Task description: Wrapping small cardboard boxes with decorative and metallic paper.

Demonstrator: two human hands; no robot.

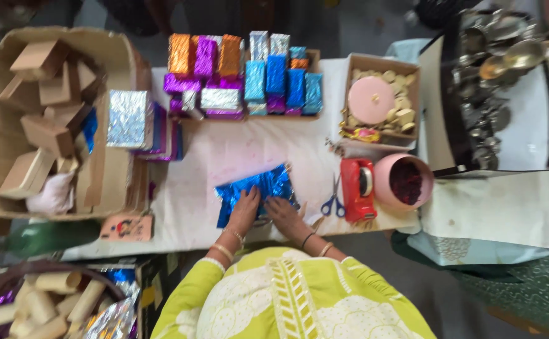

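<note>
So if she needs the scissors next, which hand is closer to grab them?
Probably the right hand. It rests on the blue foil sheet on the side nearest the blue-handled scissors, which lie just beyond the sheet's right edge. The left hand would have to cross over.

Lime-green patterned sleeves, wrist bangles

The foil sheet (255, 188) is shiny blue, the tape dispenser (357, 189) is red, the round bowl (403, 181) is pink, and the scissors (333, 202) have blue handles.
</note>
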